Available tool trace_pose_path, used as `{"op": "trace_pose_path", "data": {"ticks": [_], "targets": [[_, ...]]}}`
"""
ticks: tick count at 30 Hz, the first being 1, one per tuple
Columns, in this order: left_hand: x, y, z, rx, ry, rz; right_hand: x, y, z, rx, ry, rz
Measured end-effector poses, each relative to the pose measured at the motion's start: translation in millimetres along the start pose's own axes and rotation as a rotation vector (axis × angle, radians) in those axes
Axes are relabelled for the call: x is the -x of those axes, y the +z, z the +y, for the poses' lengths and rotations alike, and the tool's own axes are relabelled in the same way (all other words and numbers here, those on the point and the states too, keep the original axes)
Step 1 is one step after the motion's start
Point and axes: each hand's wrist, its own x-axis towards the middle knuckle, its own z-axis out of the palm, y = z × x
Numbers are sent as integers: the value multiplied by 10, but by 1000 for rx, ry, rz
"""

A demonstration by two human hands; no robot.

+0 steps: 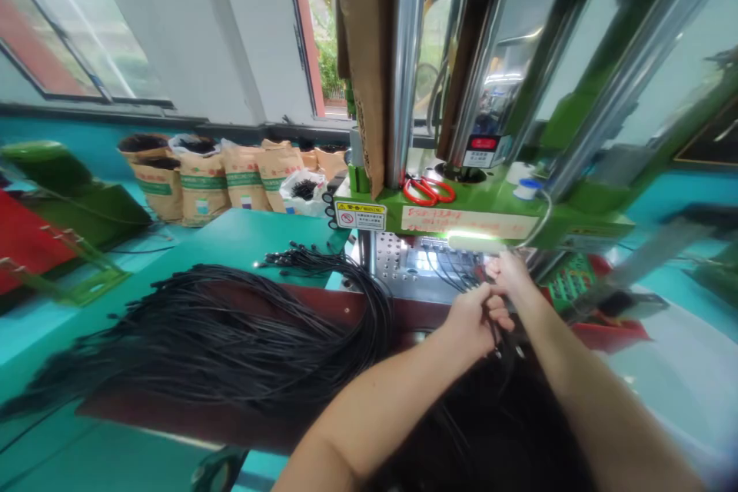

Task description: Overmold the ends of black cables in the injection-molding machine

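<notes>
My left hand is closed around several thin black cables, whose ends hang below the fist. Just beyond it my right hand is closed at the front of the machine's metal mold plate. Its fingers are partly hidden, and what they pinch cannot be made out. More black cables run from the mold area toward both hands. To the left, a large bundle of black cables lies across a dark red board and a green table.
A green press with steel columns stands ahead, its lit lamp above the mold. Red-handled scissors and white spools rest on its ledge. Paper sacks line the wall. A red tray sits at right.
</notes>
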Motion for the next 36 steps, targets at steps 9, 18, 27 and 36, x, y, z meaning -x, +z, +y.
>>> {"op": "trace_pose_path", "data": {"ticks": [9,18,27,36], "targets": [[766,-353,-309,14,-38,-52,350,-68,-69,-66,6,104],[1048,-725,-571,-300,-60,-130,753,65,6,3,56,37],[1218,-942,-506,-357,-62,-283,961,-169,115,-4,60,126],[1198,-921,-524,-413,-143,-341,1016,-144,191,24,123,58]]}}
